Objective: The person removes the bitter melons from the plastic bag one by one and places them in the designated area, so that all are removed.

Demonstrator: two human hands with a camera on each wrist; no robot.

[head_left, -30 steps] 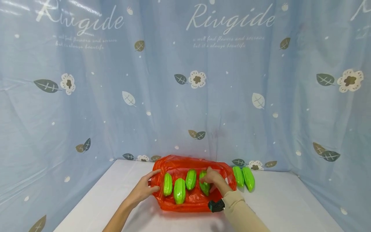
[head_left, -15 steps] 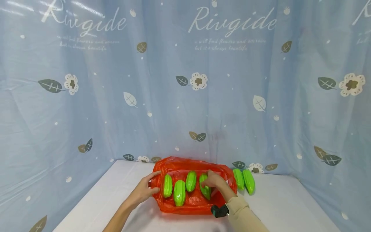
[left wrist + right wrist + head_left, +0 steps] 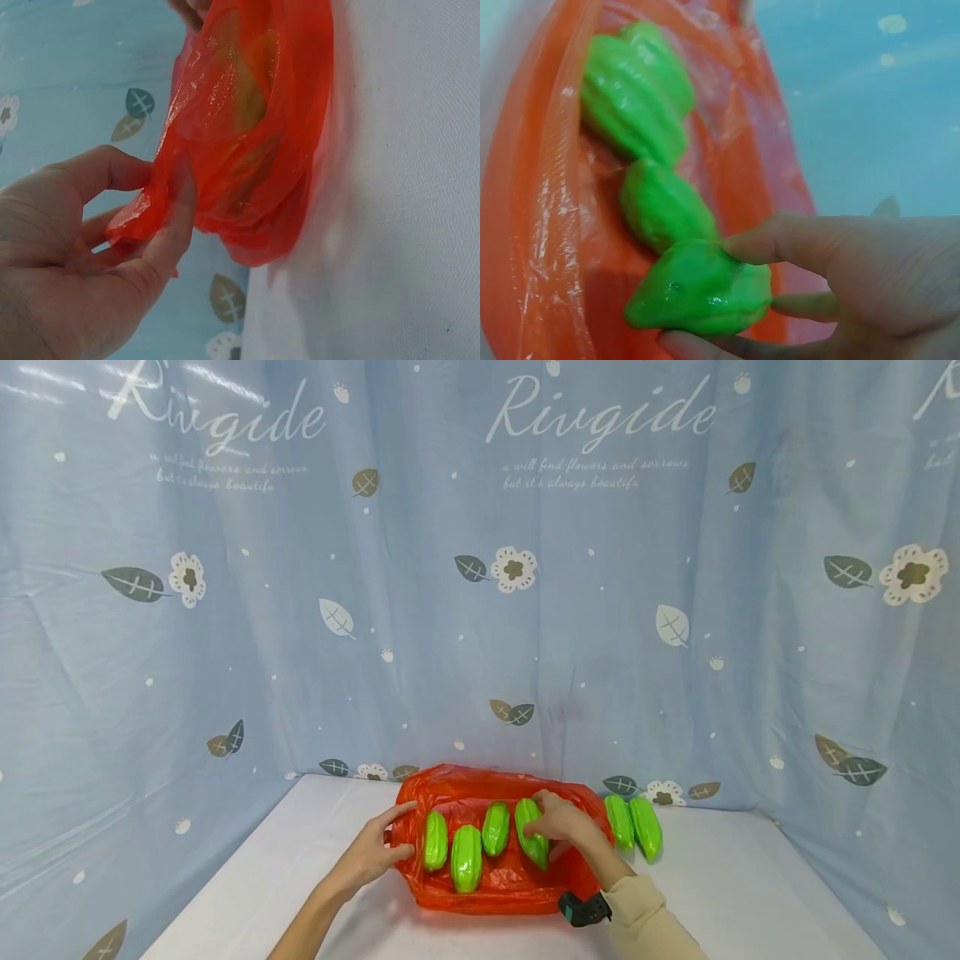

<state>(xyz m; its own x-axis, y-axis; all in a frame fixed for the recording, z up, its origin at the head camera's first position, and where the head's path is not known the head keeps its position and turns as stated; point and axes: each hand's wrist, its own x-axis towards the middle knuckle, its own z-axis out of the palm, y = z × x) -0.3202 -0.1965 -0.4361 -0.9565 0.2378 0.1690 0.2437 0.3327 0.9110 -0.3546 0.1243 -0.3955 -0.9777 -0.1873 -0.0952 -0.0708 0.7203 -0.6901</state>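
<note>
A red plastic bag (image 3: 510, 900) lies spread wide on the white table, its mouth facing the head camera. My left hand (image 3: 369, 853) holds the bag's left side, the plastic bunched between thumb and fingers (image 3: 169, 236) in the left wrist view. My right hand (image 3: 558, 820) reaches into the bag's right part and grips a glossy green ridged star fruit (image 3: 697, 292) between thumb and fingertips. Three more star fruits, a left one (image 3: 435, 842), a middle one (image 3: 466, 858) and another (image 3: 496, 828), sit inside, to the left of the held one.
To the right of the bag, two more green star fruits lie side by side, one (image 3: 619, 821) close to the bag and one (image 3: 646, 828) beyond it. A blue printed curtain (image 3: 510, 652) surrounds the table (image 3: 735, 893). A dark device (image 3: 585, 910) hangs at the right wrist.
My right hand has shifted slightly right and away from me with the star fruit over the last half second. The left hand keeps its place on the bag.
</note>
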